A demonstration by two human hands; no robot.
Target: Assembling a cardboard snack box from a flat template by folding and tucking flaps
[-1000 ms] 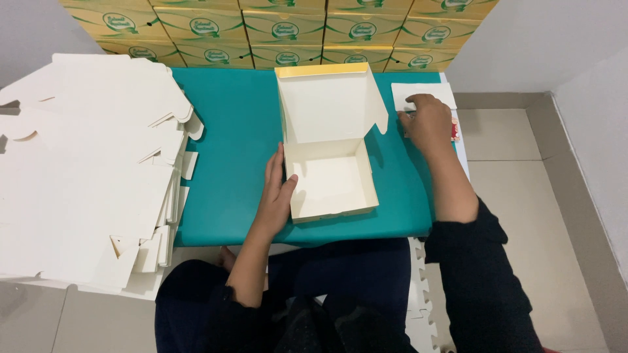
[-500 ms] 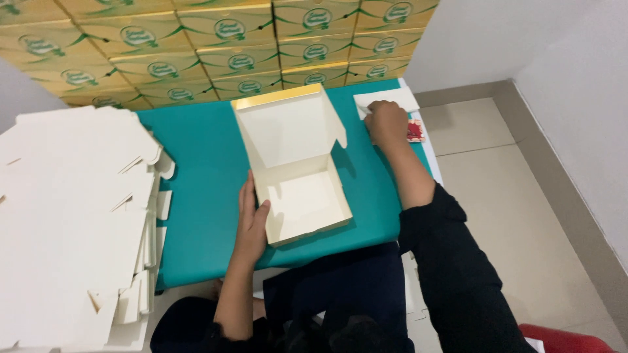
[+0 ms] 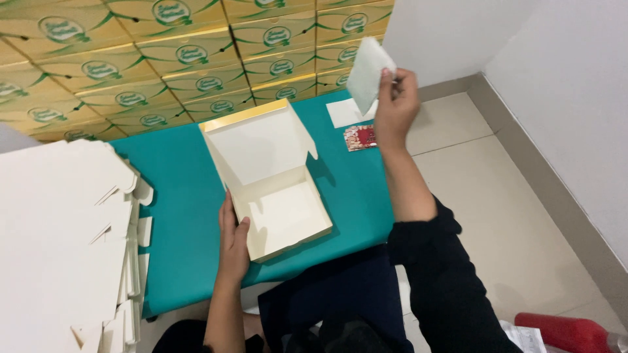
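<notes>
The right hand [image 3: 394,108] is raised above the far right end of the teal-covered bench [image 3: 176,189], its fingers [image 3: 387,80] pinched shut on a thin white paper sheet [image 3: 367,70] that hangs tilted in the air, clear of the bench. Below it, a small stack of white sheets [image 3: 343,112] lies on the bench with a red patterned card [image 3: 360,137] just beside it on the near side. The left hand [image 3: 233,238] rests flat against the near left wall of an open cream cardboard box [image 3: 288,219], fingers spread and gripping nothing; the box's lid [image 3: 258,144] stands tilted back. Flat white box blanks [image 3: 62,242] are stacked at the left. Green and gold cartons [image 3: 170,52] are piled along the far side.
</notes>
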